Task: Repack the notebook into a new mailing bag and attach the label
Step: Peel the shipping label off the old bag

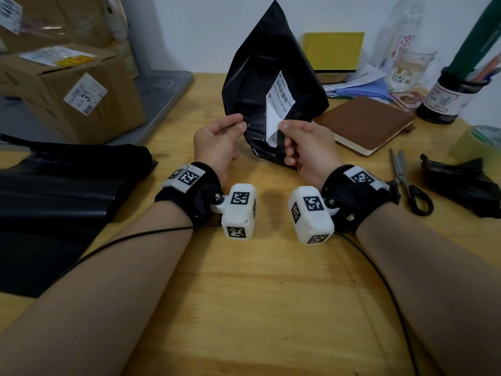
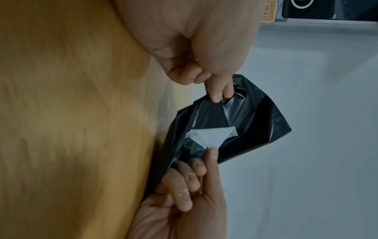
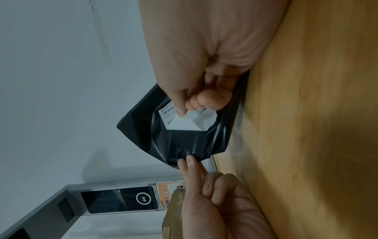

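Two bare hands hold a crumpled black mailing bag (image 1: 271,77) upright over a wooden table (image 1: 257,294), its lower end near the tabletop. The left hand (image 1: 217,143) pinches a fold of the bag's plastic between thumb and forefinger, the other fingers curled into the palm. The right hand (image 1: 306,150) pinches the lifted lower corner of a white shipping label (image 1: 279,107), thumb on top; the corner is folded away from the bag and shows its blank underside, while the upper part with barcode and printed digits lies stuck to the plastic. The right wrist view shows the same peeled flap just below the thumb tip. A brown notebook (image 1: 366,123) lies closed on the table just right of the bag, apart from both hands. Scissors (image 1: 406,180) lie farther right, beside a scrap of black plastic (image 1: 461,185) and a roll of tape (image 1: 477,142) at the frame's edge. More black bags (image 1: 67,191) lie flat at left, in front of cardboard boxes (image 1: 73,90)
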Demonstrator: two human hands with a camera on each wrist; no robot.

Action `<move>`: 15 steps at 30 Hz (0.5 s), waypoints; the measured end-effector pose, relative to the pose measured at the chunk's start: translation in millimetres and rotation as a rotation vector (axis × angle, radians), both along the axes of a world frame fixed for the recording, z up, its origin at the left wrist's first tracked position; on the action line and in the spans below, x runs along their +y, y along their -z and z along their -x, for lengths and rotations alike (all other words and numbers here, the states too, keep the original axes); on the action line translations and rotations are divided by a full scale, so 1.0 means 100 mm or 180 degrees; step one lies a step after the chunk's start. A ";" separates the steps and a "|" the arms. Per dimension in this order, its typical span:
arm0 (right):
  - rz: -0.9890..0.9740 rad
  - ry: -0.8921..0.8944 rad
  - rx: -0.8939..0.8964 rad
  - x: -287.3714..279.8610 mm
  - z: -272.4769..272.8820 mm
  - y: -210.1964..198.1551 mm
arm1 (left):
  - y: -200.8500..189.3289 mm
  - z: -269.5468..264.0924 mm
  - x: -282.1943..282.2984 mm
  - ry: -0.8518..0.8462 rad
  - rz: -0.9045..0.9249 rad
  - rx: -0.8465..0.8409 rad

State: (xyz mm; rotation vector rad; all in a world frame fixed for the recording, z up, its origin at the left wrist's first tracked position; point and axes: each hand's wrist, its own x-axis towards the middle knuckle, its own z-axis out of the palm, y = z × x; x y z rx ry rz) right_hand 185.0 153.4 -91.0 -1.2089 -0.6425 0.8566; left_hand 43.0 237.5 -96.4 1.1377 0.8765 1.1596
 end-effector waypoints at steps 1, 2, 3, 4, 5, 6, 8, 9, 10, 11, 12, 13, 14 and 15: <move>0.0002 0.0008 -0.0003 0.00 0.00 0.00 | 0.00 0.00 0.00 -0.0004 0.0003 -0.0004; 0.0002 0.0017 -0.0001 0.00 -0.01 0.00 | 0.00 0.00 0.00 -0.0005 0.0006 -0.0017; -0.0002 0.0024 0.0006 0.00 -0.01 -0.01 | 0.00 0.00 0.00 -0.0002 0.0010 -0.0027; -0.0008 0.0027 0.0012 0.00 -0.01 -0.01 | 0.00 0.00 0.00 0.0000 0.0012 -0.0031; -0.0014 0.0026 0.0012 -0.01 0.00 -0.01 | 0.00 0.01 0.01 0.0002 0.0015 -0.0040; -0.0019 0.0025 0.0008 -0.01 0.00 -0.01 | 0.00 0.01 0.02 0.0003 0.0019 -0.0062; -0.0030 0.0019 0.0006 -0.01 0.01 -0.01 | 0.00 0.01 0.02 -0.0009 0.0011 -0.0100; -0.0034 0.0023 0.0004 -0.01 0.00 -0.02 | 0.00 0.01 0.02 -0.0017 0.0001 -0.0105; -0.0032 0.0034 0.0000 -0.01 0.00 -0.01 | 0.00 0.00 0.01 -0.0023 -0.0007 -0.0107; -0.0025 0.0048 -0.0001 0.00 0.00 -0.01 | 0.01 0.00 0.01 -0.0036 -0.0009 -0.0106; -0.0019 0.0061 -0.0001 0.00 0.00 -0.01 | 0.01 0.00 0.00 -0.0053 -0.0009 -0.0102; -0.0015 0.0073 0.0004 0.00 0.00 -0.01 | 0.01 0.00 -0.01 -0.0071 -0.0004 -0.0096; -0.0012 0.0084 0.0008 0.00 0.00 -0.01 | 0.01 0.00 -0.01 -0.0087 0.0006 -0.0101; -0.0011 0.0096 0.0009 0.00 0.00 -0.01 | 0.00 0.00 -0.01 -0.0093 0.0019 -0.0116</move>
